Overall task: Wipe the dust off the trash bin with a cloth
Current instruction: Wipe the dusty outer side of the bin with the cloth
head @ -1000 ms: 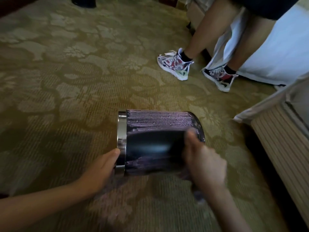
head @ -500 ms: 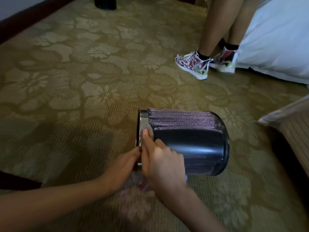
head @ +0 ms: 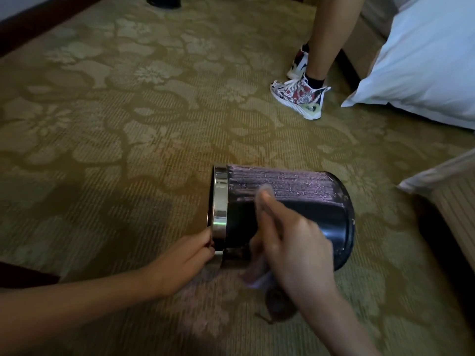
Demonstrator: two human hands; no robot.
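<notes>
Two hands work the trash bin, which lies on its side on the carpet. Its long axis runs left to right, with the chrome rim toward the left hand and the base out past the right hand. The left hand pinches the rim at its near lower edge. The right hand, blurred, grips a pale cloth bunched against the bin's near wall, just beside the left grip. A dusty grey band lies up and beyond the cloth, so the right hand probably has to reach over, or the left has to roll the bin nearer.
</notes>
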